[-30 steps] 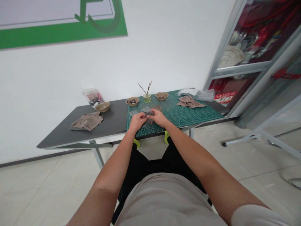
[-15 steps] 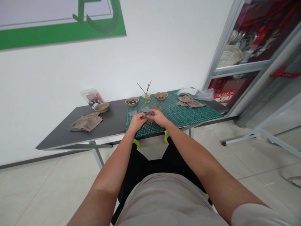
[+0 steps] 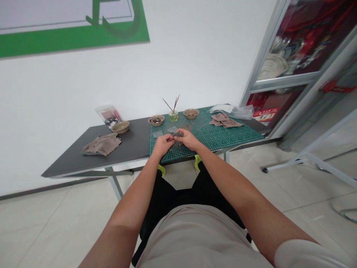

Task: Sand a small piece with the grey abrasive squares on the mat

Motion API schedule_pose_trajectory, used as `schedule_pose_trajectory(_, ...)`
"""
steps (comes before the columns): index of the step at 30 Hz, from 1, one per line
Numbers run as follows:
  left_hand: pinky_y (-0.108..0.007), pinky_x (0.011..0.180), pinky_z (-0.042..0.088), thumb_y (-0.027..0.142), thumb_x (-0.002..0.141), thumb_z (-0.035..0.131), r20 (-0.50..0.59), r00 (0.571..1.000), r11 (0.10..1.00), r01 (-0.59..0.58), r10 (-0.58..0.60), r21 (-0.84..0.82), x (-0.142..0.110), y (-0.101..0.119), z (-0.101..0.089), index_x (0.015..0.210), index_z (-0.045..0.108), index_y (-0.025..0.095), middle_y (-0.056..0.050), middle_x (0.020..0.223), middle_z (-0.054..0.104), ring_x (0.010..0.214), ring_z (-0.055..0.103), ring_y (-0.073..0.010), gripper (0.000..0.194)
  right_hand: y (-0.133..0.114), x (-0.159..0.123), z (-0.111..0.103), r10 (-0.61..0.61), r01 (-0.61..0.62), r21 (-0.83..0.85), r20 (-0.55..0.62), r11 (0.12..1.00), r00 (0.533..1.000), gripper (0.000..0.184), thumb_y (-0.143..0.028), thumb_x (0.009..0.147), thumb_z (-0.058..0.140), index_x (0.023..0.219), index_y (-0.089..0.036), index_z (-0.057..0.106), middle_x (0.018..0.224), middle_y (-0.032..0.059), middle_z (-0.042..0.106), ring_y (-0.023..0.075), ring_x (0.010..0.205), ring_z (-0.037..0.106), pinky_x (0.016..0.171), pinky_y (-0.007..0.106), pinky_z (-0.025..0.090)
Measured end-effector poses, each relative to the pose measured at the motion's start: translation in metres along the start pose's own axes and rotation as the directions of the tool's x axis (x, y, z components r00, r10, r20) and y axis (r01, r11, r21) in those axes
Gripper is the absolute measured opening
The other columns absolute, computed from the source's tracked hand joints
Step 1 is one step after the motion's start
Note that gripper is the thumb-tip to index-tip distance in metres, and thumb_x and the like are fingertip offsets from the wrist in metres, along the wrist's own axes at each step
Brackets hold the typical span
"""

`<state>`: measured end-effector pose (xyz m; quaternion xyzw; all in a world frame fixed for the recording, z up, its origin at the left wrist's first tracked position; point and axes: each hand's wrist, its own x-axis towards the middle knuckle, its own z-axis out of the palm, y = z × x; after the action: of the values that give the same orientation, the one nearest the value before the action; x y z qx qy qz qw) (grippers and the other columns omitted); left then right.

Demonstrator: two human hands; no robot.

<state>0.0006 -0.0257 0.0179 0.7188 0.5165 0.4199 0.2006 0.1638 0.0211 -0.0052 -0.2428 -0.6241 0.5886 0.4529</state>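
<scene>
Over the front of the green cutting mat [image 3: 220, 139], my left hand [image 3: 164, 143] and my right hand [image 3: 188, 140] meet with fingertips pinched together. Between them is a small, dark grey piece of cloth [image 3: 177, 134], gripped by both hands. Fingers cover much of it, so its exact shape is hidden. Just behind my left hand a flat grey square [image 3: 158, 134] lies on the mat. Another grey square [image 3: 172, 129] is just beyond my fingertips.
A bowl of dark pieces [image 3: 156, 120], a glass jar with thin sticks [image 3: 173, 116] and a second bowl [image 3: 191, 114] line the back. Brown cloths [image 3: 103, 144] lie left and right. A plastic bag [image 3: 242, 111] sits back right; another bowl [image 3: 120, 127] stands left.
</scene>
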Motion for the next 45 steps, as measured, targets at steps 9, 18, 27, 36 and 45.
schedule_pose_trajectory(9,-0.024,0.058,0.034,0.024,0.074,0.064,-0.002,1.0,1.0,0.004,-0.004,-0.023,0.0,0.0028,-0.0004,0.062,0.057,0.018,0.005,0.057,0.05,0.058,0.044,-0.0108,0.015,-0.0043,-0.0014,-0.0001,-0.035,0.034,-0.061,-0.006,0.998,0.999,0.043,-0.049,0.067,0.082,0.078,-0.021,0.052,0.06,-0.0069,0.05,0.0086,0.053,0.042,0.047,0.021,0.032)
schedule_pose_trajectory(18,-0.025,0.064,0.04,0.027,0.073,0.068,-0.004,1.0,0.994,0.029,-0.03,-0.103,0.0035,-0.0038,0.0,0.071,0.066,0.018,0.003,0.064,0.06,0.064,0.051,-0.0131,0.01,-0.0043,-0.002,0.0001,0.018,-0.017,0.013,-0.073,1.0,0.997,0.048,-0.053,0.063,0.083,0.079,-0.023,0.049,0.06,-0.0066,0.051,0.0097,0.051,0.043,0.046,0.022,0.032)
schedule_pose_trajectory(27,-0.024,0.059,0.035,0.024,0.074,0.064,0.0,1.0,1.0,0.02,-0.02,-0.01,0.0013,0.0006,0.0013,0.063,0.058,0.017,0.004,0.058,0.053,0.059,0.046,-0.0112,0.014,-0.0068,-0.0026,0.0017,-0.011,0.009,-0.051,-0.038,0.999,0.999,0.044,-0.049,0.063,0.084,0.078,-0.022,0.052,0.06,-0.0065,0.05,0.0093,0.052,0.042,0.048,0.023,0.032)
schedule_pose_trajectory(36,-0.026,0.062,0.04,0.023,0.073,0.068,0.002,0.996,0.994,0.093,-0.093,-0.05,0.0025,0.0022,-0.0002,0.067,0.062,0.018,0.002,0.062,0.062,0.061,0.052,-0.0136,0.01,-0.0006,-0.0012,-0.0007,0.007,-0.011,-0.045,-0.08,0.999,0.997,0.044,-0.05,0.065,0.082,0.079,-0.022,0.051,0.058,-0.007,0.051,0.0099,0.051,0.043,0.048,0.023,0.033)
schedule_pose_trajectory(45,-0.025,0.058,0.034,0.024,0.074,0.062,0.003,0.999,0.997,0.041,-0.041,0.059,0.0009,0.0033,0.0013,0.057,0.052,0.019,0.004,0.056,0.053,0.06,0.047,-0.0127,0.02,-0.0067,-0.0017,0.0017,-0.019,0.017,-0.05,-0.033,0.999,0.999,0.036,-0.035,0.06,0.082,0.079,-0.019,0.056,0.071,-0.0049,0.059,0.0116,0.067,0.051,0.066,0.026,0.04)
